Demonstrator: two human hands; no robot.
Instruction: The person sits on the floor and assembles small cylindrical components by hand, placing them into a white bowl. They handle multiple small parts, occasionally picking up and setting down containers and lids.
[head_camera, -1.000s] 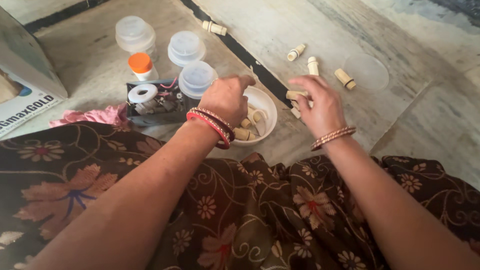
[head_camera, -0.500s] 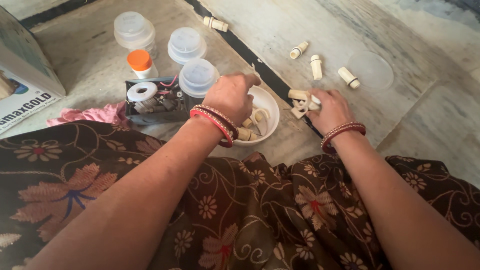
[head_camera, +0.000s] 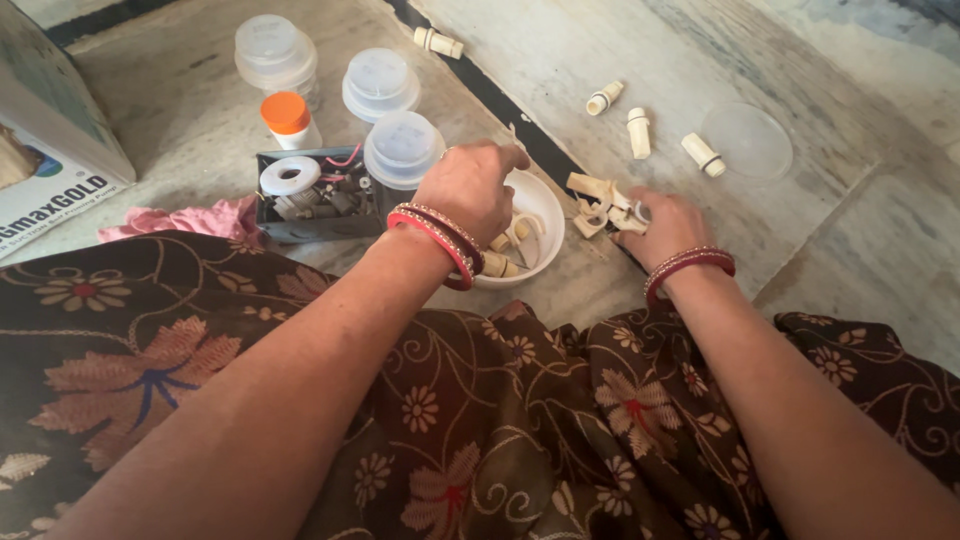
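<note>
**Right hand drawn back onto the heap of fittings**

Since the earlier frame the right hand (head_camera: 668, 225) has pulled nearer the body and now lies on the small heap of cream plastic fittings (head_camera: 598, 203) on the stone floor (head_camera: 860, 230), while the left hand (head_camera: 470, 188) has barely shifted over the round white plastic bowl (head_camera: 545, 215).

The left forearm reaches forward across the brown flowered cloth (head_camera: 480, 430), wrist bent down, red bangles at the wrist, knuckles up above the bowl's rim. Its fingers curl downward; whether the grip pinches anything cannot be told. More cream fittings lie inside the bowl.

The right forearm comes in from the lower right, palm down. Its fingers are curled loosely over the heap, touching the pieces; the grip looks half shut around some of them, though what it actually holds is hidden.
</note>
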